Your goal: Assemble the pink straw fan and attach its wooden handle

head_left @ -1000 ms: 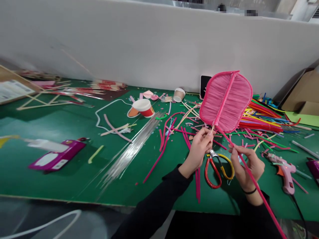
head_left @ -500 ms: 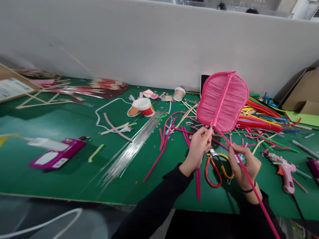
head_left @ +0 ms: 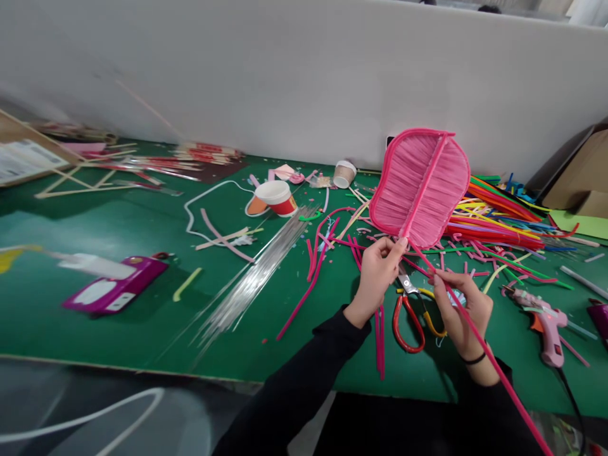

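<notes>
1. The pink leaf-shaped panel [head_left: 439, 196] is held up above the tabletop [head_left: 323, 354], right of its middle, its top overlapping the far edge in this view.
2. From the left hand [head_left: 380, 266], the panel lies up and away toward the far edge. Its central rib rises from those fingers, leaning right.
3. The left hand is nearer the panel: its thumb and fingers pinch the base. What exactly sits inside the pinch is hidden.
4. The right hand [head_left: 468, 310] is lower and further right, its fingers closed on a long pink strip [head_left: 494, 361]. This runs from the panel's base, slanting down past the tabletop's near edge.
5. Scissors [head_left: 409, 288] with one red and one yellow handle lie on the tabletop between the hands.
6. The panel has fine, pleated-looking pink lines either side of the rib, a thicker, deeper-pink wavy border, and a blunt top.
</notes>
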{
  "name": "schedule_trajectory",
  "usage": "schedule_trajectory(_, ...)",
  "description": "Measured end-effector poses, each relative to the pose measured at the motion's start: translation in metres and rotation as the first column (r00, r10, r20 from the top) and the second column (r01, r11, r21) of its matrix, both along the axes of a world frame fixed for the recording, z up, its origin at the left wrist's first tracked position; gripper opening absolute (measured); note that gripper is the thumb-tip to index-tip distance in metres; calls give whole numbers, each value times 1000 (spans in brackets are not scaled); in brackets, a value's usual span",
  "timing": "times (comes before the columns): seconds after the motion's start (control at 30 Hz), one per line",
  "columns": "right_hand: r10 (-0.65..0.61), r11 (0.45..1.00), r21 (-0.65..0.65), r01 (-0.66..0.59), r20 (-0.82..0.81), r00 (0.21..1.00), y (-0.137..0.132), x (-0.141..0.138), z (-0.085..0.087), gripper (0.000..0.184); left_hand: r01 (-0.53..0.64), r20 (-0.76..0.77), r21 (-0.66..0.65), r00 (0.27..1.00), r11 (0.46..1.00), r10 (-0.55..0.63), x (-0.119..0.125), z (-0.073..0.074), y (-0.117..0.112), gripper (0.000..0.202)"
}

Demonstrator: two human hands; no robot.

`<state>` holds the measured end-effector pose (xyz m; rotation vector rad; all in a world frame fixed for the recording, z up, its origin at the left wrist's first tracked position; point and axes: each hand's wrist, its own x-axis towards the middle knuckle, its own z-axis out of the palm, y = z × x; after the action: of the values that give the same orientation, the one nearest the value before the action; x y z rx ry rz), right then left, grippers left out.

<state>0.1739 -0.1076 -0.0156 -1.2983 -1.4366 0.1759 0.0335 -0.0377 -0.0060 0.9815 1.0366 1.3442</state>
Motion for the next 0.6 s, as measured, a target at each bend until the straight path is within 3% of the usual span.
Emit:
schedule_trajectory(0.17, 70, 987, -118, -106, -272, 960, -1, -2, 2, 14, -14, -29, 42, 999, 999, 15, -1, 2, 0, 45)
schedule_trajectory(0.47, -56, 985, -170, 34, -126, 990, 3, 7, 0, 19, 5, -22, 38, 1000, 999, -4, -2, 4, 0, 47)
schedule_trajectory(0.6, -59, 981, -191, 35, -117, 991, 4, 10, 2, 19, 5, -44, 57, 999, 998, -3, -3, 5, 0, 47)
